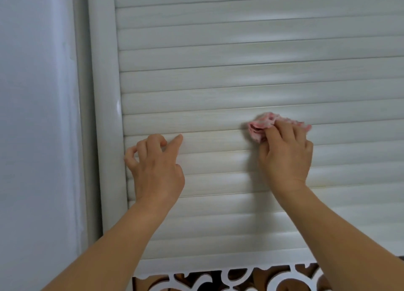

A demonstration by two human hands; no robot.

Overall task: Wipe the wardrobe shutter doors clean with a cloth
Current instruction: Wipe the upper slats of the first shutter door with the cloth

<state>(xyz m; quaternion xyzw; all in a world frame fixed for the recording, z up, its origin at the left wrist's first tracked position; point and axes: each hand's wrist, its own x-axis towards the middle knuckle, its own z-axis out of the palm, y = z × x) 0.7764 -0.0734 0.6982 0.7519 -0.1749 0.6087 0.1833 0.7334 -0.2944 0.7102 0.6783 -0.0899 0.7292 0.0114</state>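
Your left hand rests on the shutter door by its left frame, fingers loosely bent, holding nothing. To the right, your right hand has its grip around a bunched pink cloth, pressing it on a slat.

Single head-worn view, aimed forward and slightly upward at the shutter door, close enough that slats filled most of the frame. Left frame post at left, cut-out panel at bottom edge (wide-angle curvature visible). Both forearms entered from below.
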